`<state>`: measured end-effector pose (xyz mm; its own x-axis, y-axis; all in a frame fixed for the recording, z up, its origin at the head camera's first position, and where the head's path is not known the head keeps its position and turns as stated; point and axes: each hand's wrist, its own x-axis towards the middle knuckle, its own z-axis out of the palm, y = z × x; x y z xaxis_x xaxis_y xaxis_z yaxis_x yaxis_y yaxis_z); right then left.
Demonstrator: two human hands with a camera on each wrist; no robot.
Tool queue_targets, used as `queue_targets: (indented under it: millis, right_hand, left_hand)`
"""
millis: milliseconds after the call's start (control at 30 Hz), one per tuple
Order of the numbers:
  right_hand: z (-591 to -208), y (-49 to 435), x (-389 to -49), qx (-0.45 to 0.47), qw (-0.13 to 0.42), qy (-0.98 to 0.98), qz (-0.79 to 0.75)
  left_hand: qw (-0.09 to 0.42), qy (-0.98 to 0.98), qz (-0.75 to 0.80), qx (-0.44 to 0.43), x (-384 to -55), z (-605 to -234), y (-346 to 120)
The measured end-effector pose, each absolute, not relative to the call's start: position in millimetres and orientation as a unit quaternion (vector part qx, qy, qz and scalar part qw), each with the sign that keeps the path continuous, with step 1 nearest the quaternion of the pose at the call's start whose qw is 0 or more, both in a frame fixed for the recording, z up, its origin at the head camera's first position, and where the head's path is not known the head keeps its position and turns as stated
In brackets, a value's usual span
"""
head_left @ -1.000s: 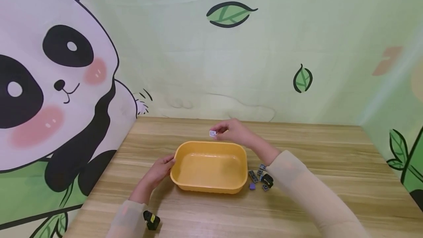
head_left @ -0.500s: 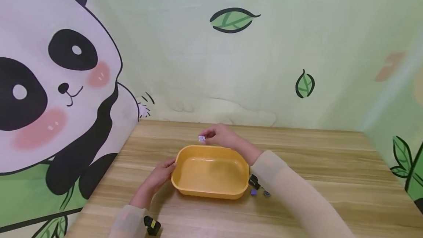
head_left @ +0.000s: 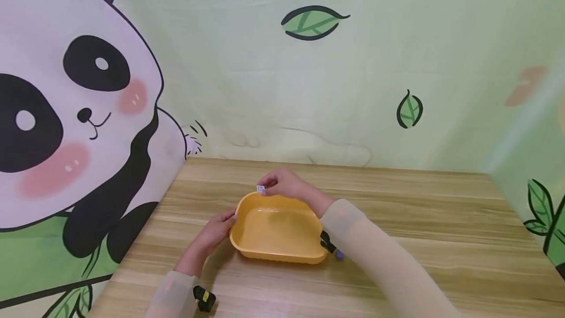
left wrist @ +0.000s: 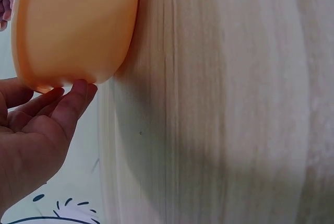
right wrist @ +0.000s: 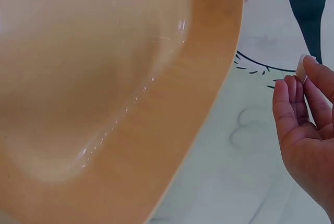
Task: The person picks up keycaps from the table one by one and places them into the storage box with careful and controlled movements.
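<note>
A yellow plastic basin (head_left: 278,232) stands on the wooden table. My left hand (head_left: 215,232) grips its left end, with fingertips at the rim in the left wrist view, where the basin wall (left wrist: 78,31) also shows. Over the basin's far rim, toward its left corner, my right hand (head_left: 284,183) pinches a small white block (head_left: 261,189) with a dark mark on its face. In the right wrist view the white block (right wrist: 301,70) sits between thumb and fingertips of the right hand (right wrist: 308,125). No contents show inside the basin.
A small purple block (head_left: 339,254) lies just right of the basin, partly behind the right sleeve (head_left: 366,239). Black wrist cameras sit at both sleeves. A printed panda backdrop (head_left: 229,87) rises behind the wooden table (head_left: 419,210).
My right hand has moved left along the basin's far rim with the white block. Its sleeve now covers the grey pieces seen right of the basin. The left hand keeps its grip.
</note>
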<state>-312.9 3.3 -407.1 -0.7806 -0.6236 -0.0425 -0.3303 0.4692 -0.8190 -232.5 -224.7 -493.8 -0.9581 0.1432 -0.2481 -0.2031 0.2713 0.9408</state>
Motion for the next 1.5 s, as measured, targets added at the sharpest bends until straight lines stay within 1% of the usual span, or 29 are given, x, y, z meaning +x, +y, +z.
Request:
queue_targets:
  millis: [500, 767, 1500]
  right_hand:
    - [-431, -16, -320, -0.324, 0.205, 0.855, -0.349]
    - [-443, -20, -322, -0.337, 0.232, 0.850, -0.333]
    - [-462, -29, -330, -0.360, 0.258, 0.852, -0.280]
  left_hand:
    - [0.138, 0.785, 0.604, -0.031, -230, -495, -229]
    - [0.141, 0.776, 0.614, -0.008, -230, -497, -231]
    - [0.135, 0.784, 0.606, -0.010, -232, -497, -226]
